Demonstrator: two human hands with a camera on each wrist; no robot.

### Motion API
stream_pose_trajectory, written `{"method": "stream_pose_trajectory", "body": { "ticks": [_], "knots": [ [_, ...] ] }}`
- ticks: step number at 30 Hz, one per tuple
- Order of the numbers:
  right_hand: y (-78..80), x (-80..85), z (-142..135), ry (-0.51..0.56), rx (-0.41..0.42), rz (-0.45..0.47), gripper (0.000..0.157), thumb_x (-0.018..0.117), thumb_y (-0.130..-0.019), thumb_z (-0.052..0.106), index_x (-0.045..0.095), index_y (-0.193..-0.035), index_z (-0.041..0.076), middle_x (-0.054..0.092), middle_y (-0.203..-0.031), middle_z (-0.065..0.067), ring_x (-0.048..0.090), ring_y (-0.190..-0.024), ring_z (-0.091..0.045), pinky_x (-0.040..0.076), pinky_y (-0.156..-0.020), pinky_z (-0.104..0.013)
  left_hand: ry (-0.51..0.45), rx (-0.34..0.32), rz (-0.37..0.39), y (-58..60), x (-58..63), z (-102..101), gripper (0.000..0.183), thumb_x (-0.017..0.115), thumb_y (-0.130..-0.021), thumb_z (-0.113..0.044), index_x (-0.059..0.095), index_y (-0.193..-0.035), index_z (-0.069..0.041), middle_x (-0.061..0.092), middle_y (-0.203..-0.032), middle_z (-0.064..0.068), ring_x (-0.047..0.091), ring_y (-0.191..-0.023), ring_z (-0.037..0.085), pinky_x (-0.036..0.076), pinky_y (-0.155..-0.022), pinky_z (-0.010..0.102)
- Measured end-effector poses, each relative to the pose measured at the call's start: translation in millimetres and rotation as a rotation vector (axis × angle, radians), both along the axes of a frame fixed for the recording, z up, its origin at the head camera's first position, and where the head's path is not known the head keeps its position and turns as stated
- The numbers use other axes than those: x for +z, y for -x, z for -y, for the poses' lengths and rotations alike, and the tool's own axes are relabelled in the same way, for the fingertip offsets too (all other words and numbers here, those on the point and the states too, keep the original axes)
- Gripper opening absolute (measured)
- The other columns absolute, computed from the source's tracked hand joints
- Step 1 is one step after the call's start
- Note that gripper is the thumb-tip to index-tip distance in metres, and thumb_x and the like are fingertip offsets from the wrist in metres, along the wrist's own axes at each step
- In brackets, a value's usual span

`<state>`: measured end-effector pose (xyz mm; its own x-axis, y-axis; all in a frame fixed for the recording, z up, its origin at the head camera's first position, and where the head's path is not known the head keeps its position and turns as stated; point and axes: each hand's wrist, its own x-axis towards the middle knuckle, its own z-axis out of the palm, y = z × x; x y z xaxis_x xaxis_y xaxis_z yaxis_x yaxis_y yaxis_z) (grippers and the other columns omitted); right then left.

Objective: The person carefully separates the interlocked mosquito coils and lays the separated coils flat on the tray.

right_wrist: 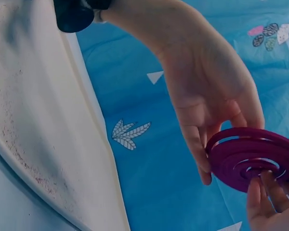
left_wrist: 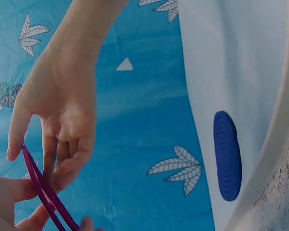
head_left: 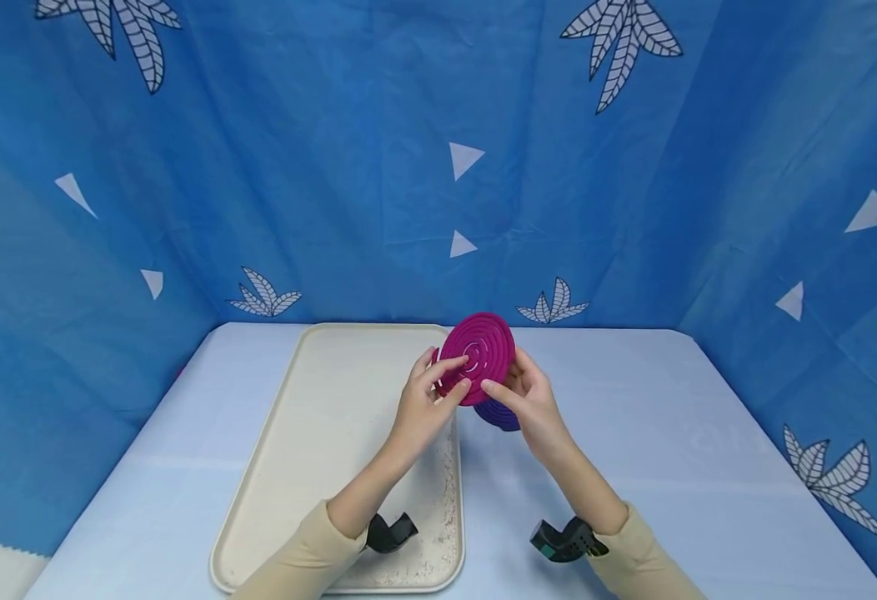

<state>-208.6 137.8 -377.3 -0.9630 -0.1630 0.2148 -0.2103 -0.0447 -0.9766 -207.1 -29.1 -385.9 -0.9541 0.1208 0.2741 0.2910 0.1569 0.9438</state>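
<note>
Both hands hold a flat magenta disc (head_left: 487, 337) of concentric rings up above the table, its face toward the head camera. My left hand (head_left: 425, 400) pinches its left side, the index fingertip near the centre and the thumb at the lower edge. My right hand (head_left: 536, 408) grips the lower right, thumb on the front and fingers behind. In the left wrist view the disc (left_wrist: 43, 192) shows almost edge-on, as two thin bands with a gap. Open slits between rings show on the disc (right_wrist: 231, 163) in the right wrist view. Some fingers are hidden behind it.
A dark blue disc (left_wrist: 226, 156) with ring grooves lies on the white table (head_left: 633, 433), beside the tray. The cream rectangular tray (head_left: 333, 417) has a raised rim and brown specks near its right side. A blue leaf-patterned curtain (head_left: 378, 167) surrounds the table.
</note>
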Motion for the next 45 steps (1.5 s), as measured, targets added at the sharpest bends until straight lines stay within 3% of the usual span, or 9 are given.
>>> {"method": "stream_pose_trajectory", "body": {
  "ticks": [7,14,18,25,29,33,38,45],
  "knots": [
    [-2.1,-3.6,1,0.018,-0.084,0.001,0.043,0.053,-0.094,0.008,0.043,-0.136,0.0,0.054,-0.127,-0.017,0.058,-0.106,-0.007,0.052,-0.09,-0.017,0.096,0.046,-0.056,-5.9,5.1,-1,0.034,0.066,-0.088,-0.024,0.067,-0.12,-0.014,0.032,-0.149,0.019,0.033,-0.138,0.038,0.042,-0.104,0.057],
    [-2.3,-7.2,4,0.095,-0.121,-0.009,0.039,0.051,-0.096,0.006,0.046,-0.133,0.0,0.059,-0.115,0.001,0.06,-0.104,-0.009,0.054,-0.088,-0.02,0.15,0.053,-0.031,-9.4,3.1,-5,0.043,0.067,-0.087,-0.031,0.062,-0.129,-0.02,0.018,-0.159,0.013,0.016,-0.146,0.039,0.031,-0.107,0.067],
    [-3.2,-7.6,5,0.116,-0.125,0.009,0.037,0.05,-0.096,0.005,0.047,-0.132,0.0,0.061,-0.111,0.004,0.062,-0.102,-0.009,0.055,-0.086,-0.021,0.159,0.103,-0.086,-11.5,1.9,-8,0.04,0.069,-0.086,-0.032,0.066,-0.123,-0.018,0.022,-0.159,0.008,0.009,-0.149,0.032,0.027,-0.107,0.069],
    [-6.7,-4.7,6,0.16,-0.087,0.085,0.045,0.052,-0.093,0.005,0.042,-0.137,0.004,0.056,-0.123,-0.002,0.06,-0.109,-0.01,0.054,-0.089,-0.022,0.116,0.109,-0.136,-12.3,0.2,-10,0.037,0.074,-0.082,-0.029,0.071,-0.115,-0.011,0.036,-0.152,0.01,0.022,-0.145,0.033,0.04,-0.103,0.06],
    [-7.9,-3.6,7,0.204,-0.036,0.118,0.045,0.05,-0.095,0.007,0.039,-0.138,0.002,0.052,-0.127,-0.003,0.055,-0.114,-0.011,0.052,-0.093,-0.02,0.085,0.109,-0.109,-12.9,-0.8,-12,0.045,0.076,-0.08,-0.03,0.068,-0.119,-0.01,0.036,-0.152,0.009,0.027,-0.143,0.033,0.042,-0.104,0.057],
    [-9.8,-2.5,8,0.255,0.006,0.152,0.04,0.046,-0.098,0.011,0.04,-0.136,-0.001,0.053,-0.122,0.0,0.054,-0.114,-0.011,0.049,-0.096,-0.018,-0.007,0.112,-0.074,-10.6,-3.8,-12,0.045,0.076,-0.08,-0.03,0.067,-0.118,-0.009,0.037,-0.151,0.007,0.03,-0.142,0.032,0.044,-0.103,0.052],
    [-14.0,0.6,10,0.235,0.064,0.135,0.044,0.047,-0.098,0.012,0.039,-0.138,-0.004,0.057,-0.118,0.003,0.056,-0.11,-0.01,0.049,-0.097,-0.019,-0.076,0.128,-0.053,-9.2,-4.4,-11,0.042,0.076,-0.08,-0.031,0.066,-0.114,-0.008,0.041,-0.149,0.004,0.034,-0.14,0.029,0.043,-0.105,0.05],
    [-16.8,5.8,6,0.213,0.155,0.119,0.05,0.041,-0.1,0.021,0.03,-0.143,-0.003,0.051,-0.129,0.001,0.054,-0.116,-0.008,0.049,-0.097,-0.02,-0.069,0.146,-0.072,-10.2,-2.7,-11,0.042,0.079,-0.077,-0.028,0.064,-0.111,-0.007,0.046,-0.146,0.004,0.042,-0.136,0.026,0.045,-0.105,0.045]
  ]
}}
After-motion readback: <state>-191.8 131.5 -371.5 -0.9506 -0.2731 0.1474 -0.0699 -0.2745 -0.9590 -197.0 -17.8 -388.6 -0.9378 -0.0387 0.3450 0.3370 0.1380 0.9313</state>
